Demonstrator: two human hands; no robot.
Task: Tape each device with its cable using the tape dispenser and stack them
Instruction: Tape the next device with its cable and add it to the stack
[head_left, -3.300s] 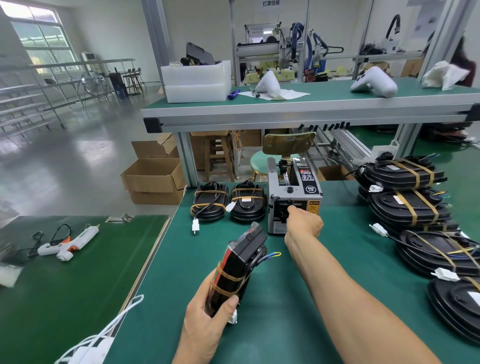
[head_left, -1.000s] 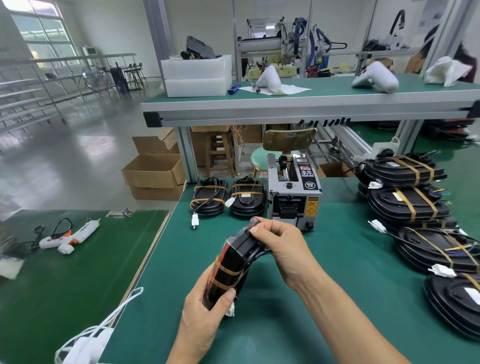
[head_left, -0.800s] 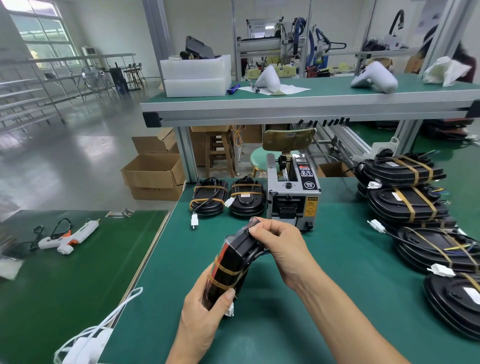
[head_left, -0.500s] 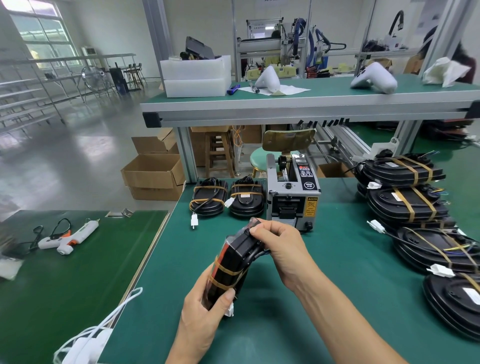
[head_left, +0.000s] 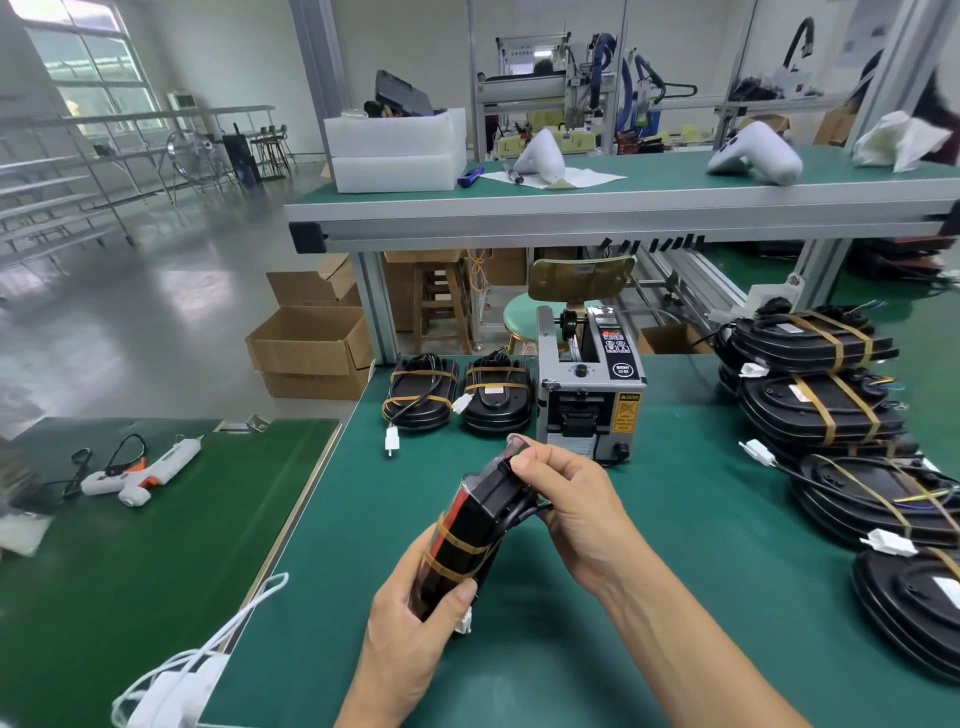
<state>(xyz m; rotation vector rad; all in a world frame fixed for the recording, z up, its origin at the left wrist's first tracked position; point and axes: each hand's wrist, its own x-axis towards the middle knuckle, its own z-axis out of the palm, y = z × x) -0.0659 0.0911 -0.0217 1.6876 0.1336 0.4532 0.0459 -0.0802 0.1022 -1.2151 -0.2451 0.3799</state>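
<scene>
Device: black device (head_left: 475, 525) with its cable, two amber tape bands round it, held tilted above the green table (head_left: 675, 519), in front of the tape dispenser (head_left: 592, 387)
Left hand (head_left: 410, 623): fingers curled round the lower end; thumb pressing the front
Right hand (head_left: 576, 499): fingertips pinching the upper end

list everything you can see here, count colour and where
device: 1, black, amber tape bands, held over mat
tape dispenser: 1, grey-black, mat centre back
taped devices: 2, black, left of dispenser
device stacks: several, black, right side
glue gun: 1, white-orange, left table
cardboard boxes: 2, brown, floor
foam blocks: 2, white, upper shelf
left hand: grips device's lower end
right hand: fingers pinch its top end
</scene>
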